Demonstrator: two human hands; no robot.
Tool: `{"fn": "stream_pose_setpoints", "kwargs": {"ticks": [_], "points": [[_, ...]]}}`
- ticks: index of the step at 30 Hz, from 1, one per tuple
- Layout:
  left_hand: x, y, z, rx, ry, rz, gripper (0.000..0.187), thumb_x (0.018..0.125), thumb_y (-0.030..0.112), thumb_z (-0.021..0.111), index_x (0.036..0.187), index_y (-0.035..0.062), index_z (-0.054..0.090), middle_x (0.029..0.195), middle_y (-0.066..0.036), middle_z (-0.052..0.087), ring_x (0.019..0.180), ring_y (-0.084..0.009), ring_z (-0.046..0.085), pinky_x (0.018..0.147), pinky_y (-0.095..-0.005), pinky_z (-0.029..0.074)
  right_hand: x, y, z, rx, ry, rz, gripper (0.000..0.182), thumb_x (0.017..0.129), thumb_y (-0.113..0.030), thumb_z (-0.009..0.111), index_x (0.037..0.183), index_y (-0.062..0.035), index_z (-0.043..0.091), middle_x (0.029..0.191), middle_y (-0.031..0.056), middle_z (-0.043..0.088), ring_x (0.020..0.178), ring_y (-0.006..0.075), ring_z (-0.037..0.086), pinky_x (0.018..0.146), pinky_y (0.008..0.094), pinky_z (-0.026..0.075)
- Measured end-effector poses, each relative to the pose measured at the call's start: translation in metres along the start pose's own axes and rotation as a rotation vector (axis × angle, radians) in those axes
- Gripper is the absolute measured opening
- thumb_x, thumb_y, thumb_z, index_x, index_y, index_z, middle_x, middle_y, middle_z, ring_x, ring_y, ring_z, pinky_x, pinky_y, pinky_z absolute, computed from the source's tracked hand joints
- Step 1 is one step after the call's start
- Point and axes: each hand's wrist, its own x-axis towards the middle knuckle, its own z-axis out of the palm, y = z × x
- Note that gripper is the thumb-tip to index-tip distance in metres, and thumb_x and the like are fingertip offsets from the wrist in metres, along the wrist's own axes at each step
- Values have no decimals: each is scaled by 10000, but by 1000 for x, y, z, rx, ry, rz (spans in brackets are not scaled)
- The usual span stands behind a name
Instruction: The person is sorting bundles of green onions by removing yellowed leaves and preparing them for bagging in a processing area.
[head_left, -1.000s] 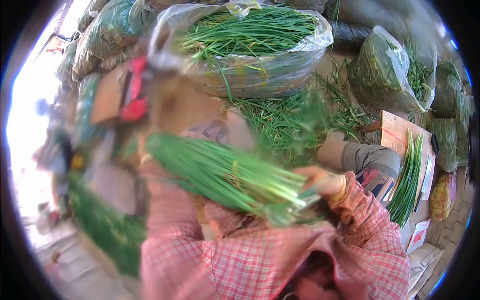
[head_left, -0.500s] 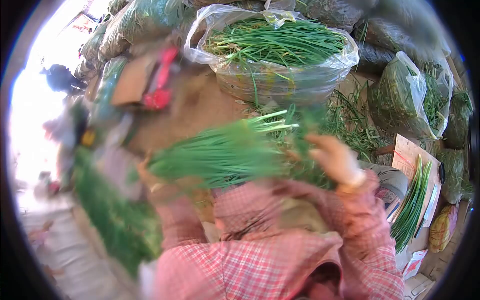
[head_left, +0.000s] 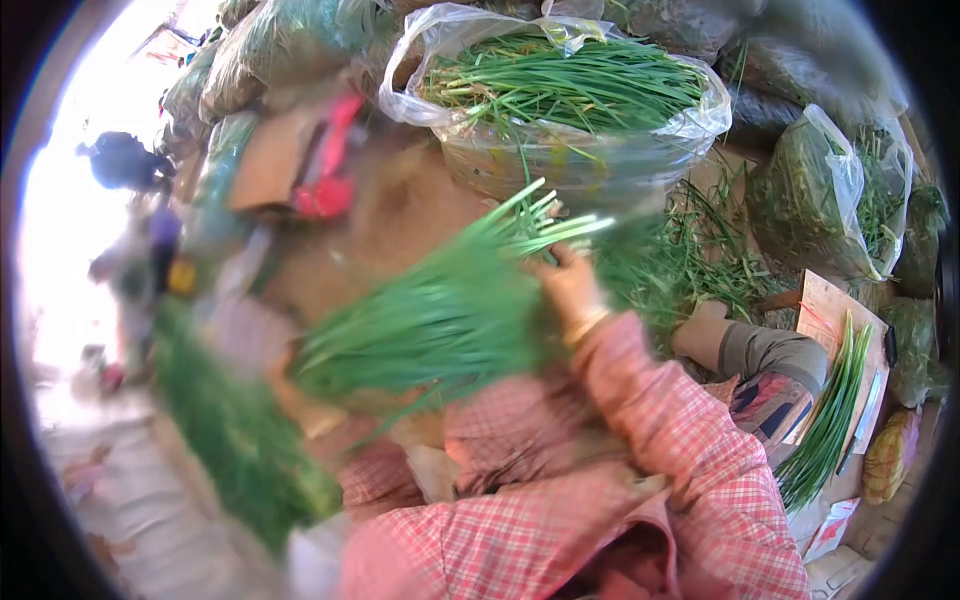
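A large bunch of garlic chives (head_left: 430, 310) is held in front of my body, slanting with its white stem ends up to the right. My left hand (head_left: 300, 395), blurred and partly covered by leaves, is closed around the leafy lower left end. At the stem end my right hand (head_left: 572, 290) has its fingers bent and pinching at the stems. Some leaves hang loose below the bunch. Farther right, a smaller bunch of chives (head_left: 835, 420) lies on a wooden board (head_left: 815, 300).
An open clear plastic bag (head_left: 590, 165) full of chives stands ahead. Loose trimmed leaves (head_left: 700, 250) litter the ground beside it. A pile of greens (head_left: 230, 440) lies at left. A brown cardboard box (head_left: 275, 165) and a tied bag (head_left: 815, 195) stand farther off.
My right hand has moved left, from off the bunch to its stem ends. The leafy bits near that hand are gone from it. The bunch tilts more steeply, stems higher.
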Motion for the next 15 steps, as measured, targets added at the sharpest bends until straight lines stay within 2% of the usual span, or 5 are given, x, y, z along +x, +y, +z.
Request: {"fn": "stream_pose_setpoints", "kwargs": {"ticks": [3,5,11,13,15], "points": [[5,-4,-2,-198,-264,-45,312,854,321,463,967,58,587,971,-110,621,884,-246,589,782,-378,495,9,-42,-24,-198,141,-121,303,730,-164,607,969,18,639,869,172,659,846,215,610,767,324,461],[20,-10,-12,-304,-354,-144,272,818,245,521,981,36,583,935,-119,632,839,-250,612,743,-373,513,22,-55,-44,66,49,0,244,749,-117,586,953,13,616,840,116,644,770,215,597,680,339,468],[31,-34,-39,187,-287,-2,213,874,167,483,993,8,560,979,-162,611,830,-252,611,757,-415,530,10,-95,-53,444,-149,75,135,810,-62,541,935,-28,582,750,48,574,631,184,539,597,332,464],[18,-45,-37,31,-226,-63,216,899,166,453,1001,2,550,1013,-183,594,836,-260,605,766,-416,532,21,-96,-92,643,-273,235,63,848,-91,527,884,-44,549,636,-4,494,540,133,489,548,291,448],[24,-62,-56,66,-104,-1,243,905,216,449,1023,24,538,1036,-177,584,874,-273,591,797,-419,515,21,-119,-112,645,-7,334,87,881,-135,487,833,-64,503,540,-60,387,474,97,403,436,262,328]]}}
